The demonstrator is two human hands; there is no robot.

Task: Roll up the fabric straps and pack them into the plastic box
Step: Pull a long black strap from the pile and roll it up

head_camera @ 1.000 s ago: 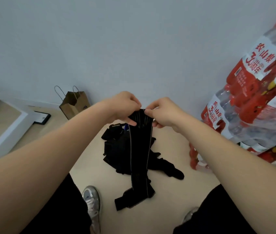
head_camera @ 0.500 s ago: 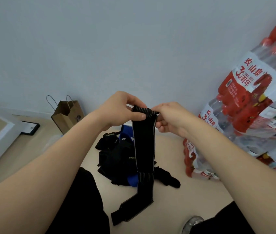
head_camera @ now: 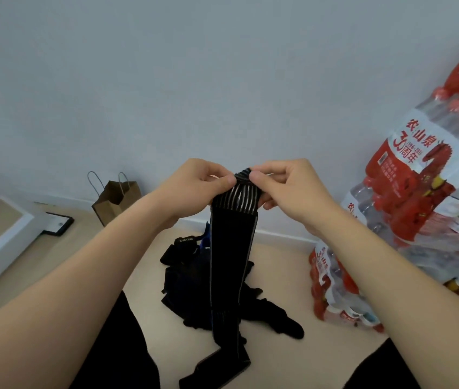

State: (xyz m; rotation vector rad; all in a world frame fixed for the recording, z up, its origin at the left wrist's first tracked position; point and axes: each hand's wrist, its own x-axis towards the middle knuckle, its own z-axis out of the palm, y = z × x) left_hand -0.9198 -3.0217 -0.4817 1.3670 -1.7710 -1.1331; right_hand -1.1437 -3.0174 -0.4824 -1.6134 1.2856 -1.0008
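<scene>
Interior room serving as a storage corner: a plain pale wall (head_camera: 222, 80) meets a beige floor (head_camera: 279, 366) at a white skirting board (head_camera: 281, 236). Shrink-wrapped packs of bottled water (head_camera: 419, 178) are stacked at right, and a brown paper bag (head_camera: 116, 203) stands against the wall.

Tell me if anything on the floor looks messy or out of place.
Yes: a tangled heap of black straps lies on the floor. The strap that the left hand and right hand pinch hangs down, its lower end folded on the floor.

One left hand (head_camera: 197, 186), one right hand (head_camera: 287, 189), one held strap (head_camera: 232, 248), one bag (head_camera: 116, 202).
</scene>
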